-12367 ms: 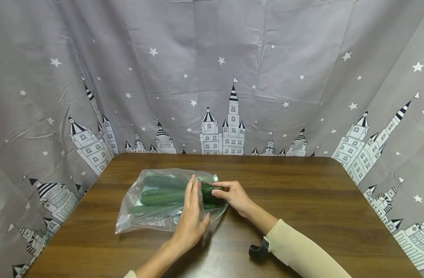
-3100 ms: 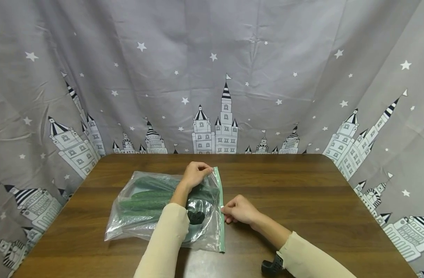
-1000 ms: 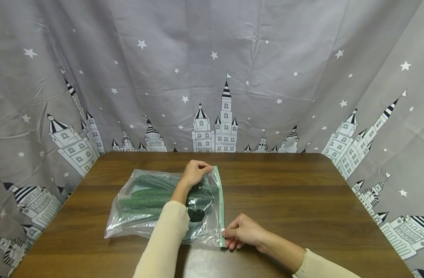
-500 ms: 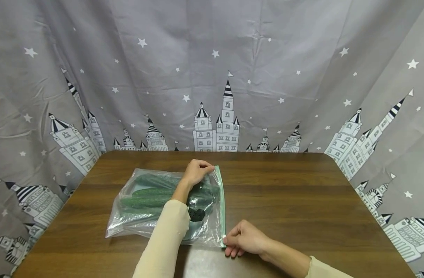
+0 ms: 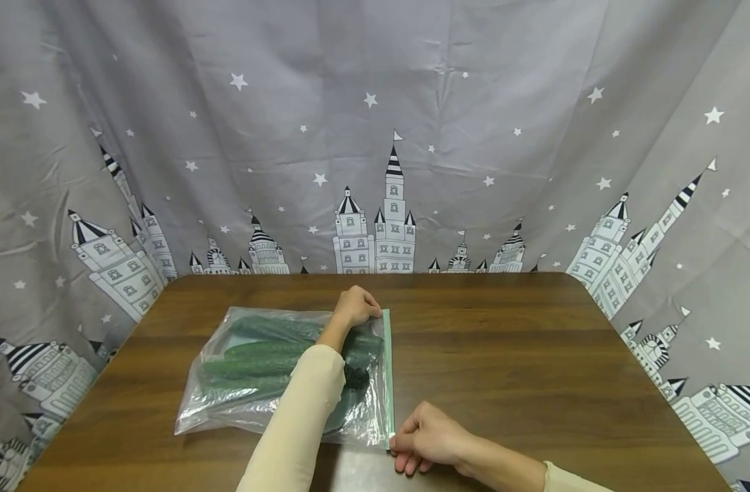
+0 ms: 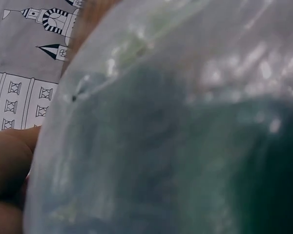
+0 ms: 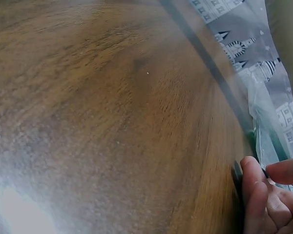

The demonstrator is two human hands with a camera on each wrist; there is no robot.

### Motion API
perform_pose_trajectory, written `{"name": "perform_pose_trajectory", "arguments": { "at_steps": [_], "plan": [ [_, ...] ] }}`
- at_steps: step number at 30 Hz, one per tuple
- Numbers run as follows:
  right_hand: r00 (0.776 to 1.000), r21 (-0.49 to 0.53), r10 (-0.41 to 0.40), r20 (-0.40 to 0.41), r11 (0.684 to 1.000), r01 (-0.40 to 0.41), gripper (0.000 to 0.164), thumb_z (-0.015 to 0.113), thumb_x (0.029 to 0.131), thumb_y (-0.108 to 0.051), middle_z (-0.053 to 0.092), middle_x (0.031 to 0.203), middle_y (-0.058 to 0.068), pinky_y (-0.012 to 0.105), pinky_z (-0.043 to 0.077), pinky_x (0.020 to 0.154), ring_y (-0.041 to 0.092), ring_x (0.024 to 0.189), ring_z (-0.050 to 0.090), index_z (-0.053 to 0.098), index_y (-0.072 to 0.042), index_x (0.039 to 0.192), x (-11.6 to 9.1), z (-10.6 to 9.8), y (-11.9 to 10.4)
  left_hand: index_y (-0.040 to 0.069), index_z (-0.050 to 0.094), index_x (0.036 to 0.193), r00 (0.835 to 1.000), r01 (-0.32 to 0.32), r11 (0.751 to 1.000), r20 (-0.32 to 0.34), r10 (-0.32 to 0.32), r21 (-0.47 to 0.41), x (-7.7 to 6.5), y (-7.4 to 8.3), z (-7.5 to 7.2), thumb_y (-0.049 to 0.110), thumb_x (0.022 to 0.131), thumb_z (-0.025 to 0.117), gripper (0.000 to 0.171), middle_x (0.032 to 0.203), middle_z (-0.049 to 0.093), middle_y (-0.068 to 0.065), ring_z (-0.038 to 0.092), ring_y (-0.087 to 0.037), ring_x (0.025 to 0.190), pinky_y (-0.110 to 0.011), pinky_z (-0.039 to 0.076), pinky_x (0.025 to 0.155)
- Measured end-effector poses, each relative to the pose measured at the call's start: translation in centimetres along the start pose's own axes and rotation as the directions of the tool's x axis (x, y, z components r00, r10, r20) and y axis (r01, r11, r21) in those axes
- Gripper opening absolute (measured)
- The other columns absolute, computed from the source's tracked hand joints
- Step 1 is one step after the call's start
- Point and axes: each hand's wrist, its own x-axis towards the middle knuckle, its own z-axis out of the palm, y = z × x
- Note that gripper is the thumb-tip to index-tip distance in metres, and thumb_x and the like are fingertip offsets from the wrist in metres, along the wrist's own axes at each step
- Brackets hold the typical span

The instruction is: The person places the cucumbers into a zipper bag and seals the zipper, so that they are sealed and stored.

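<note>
Several long green cucumbers (image 5: 258, 359) lie inside a clear zip bag (image 5: 211, 410) on the table's left half. Along the bag's right edge runs a green zip strip (image 5: 388, 376), lying nearly straight. My left hand (image 5: 355, 307) pinches the bag at the far end of this strip, its forearm crossing over the cucumbers. At the strip's near end my right hand (image 5: 433, 436) pinches a small white slider (image 5: 392, 441) between thumb and forefinger, the other fingers curled below. Bag plastic and blurred cucumbers fill most of the left wrist view; the left fingertips are hidden there.
The brown wooden table (image 5: 504, 342) extends right of the bag and ends at a grey curtain (image 5: 473, 137) printed with castles and stars. A black wrist device (image 5: 356, 376) hangs under the left sleeve, over the bag.
Earlier both hands were at the cucumbers in the bag's mouth. Since then my right hand has slid along the strip from its middle to the near end; my left stays at the far corner.
</note>
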Motion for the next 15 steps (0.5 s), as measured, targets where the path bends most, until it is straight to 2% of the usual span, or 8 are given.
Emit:
{"name": "perform_pose_trajectory", "arguments": {
  "at_steps": [6,9,12,15],
  "plan": [
    [1.0,-0.033,0.012,-0.004,0.999,-0.012,0.022,0.072,0.094,-0.01,0.07,0.064,0.008,0.015,0.045,0.041,0.01,0.052,0.064,0.075,-0.001,0.074,0.1,-0.3,0.0,0.006,0.083,0.085,1.0,-0.01,1.0,0.011,0.01,0.017,-0.1,0.5,0.0,0.014,0.092,0.079,0.012,0.093,0.076,-0.005,0.066,-0.031,0.1,-0.043,0.057,0.089],
    [1.0,-0.039,0.014,-0.008,0.999,-0.014,0.021,0.072,0.094,-0.01,0.07,0.064,0.007,0.015,0.045,0.041,0.011,0.052,0.064,0.075,-0.002,0.074,0.1,-0.3,0.1,0.006,0.082,0.09,0.999,-0.016,1.0,0.031,0.016,0.012,0.1,0.2,-0.1,0.017,0.094,0.078,0.013,0.097,0.076,-0.006,0.066,-0.03,0.1,-0.043,0.057,0.087],
    [1.0,-0.039,0.019,0.02,0.999,-0.018,0.019,0.072,0.095,-0.011,0.07,0.066,0.008,0.016,0.047,0.043,0.011,0.053,0.065,0.075,-0.002,0.078,0.0,-0.8,0.2,0.003,0.078,0.108,0.997,-0.031,0.999,0.066,0.032,-0.018,0.1,0.0,-0.8,0.019,0.096,0.076,0.021,0.11,0.074,-0.012,0.065,-0.034,0.109,-0.047,0.056,0.092],
    [0.998,-0.082,0.006,0.058,0.997,-0.001,0.011,0.072,0.095,-0.012,0.072,0.072,0.008,0.019,0.049,0.047,0.013,0.057,0.066,0.076,-0.004,0.088,-0.2,-2.4,-0.1,0.0,0.068,0.13,0.994,-0.078,0.996,0.072,0.081,-0.041,0.2,-0.1,-2.3,0.021,0.096,0.075,0.04,0.124,0.068,-0.022,0.061,-0.039,0.118,-0.052,0.053,0.099]
  ]
}}
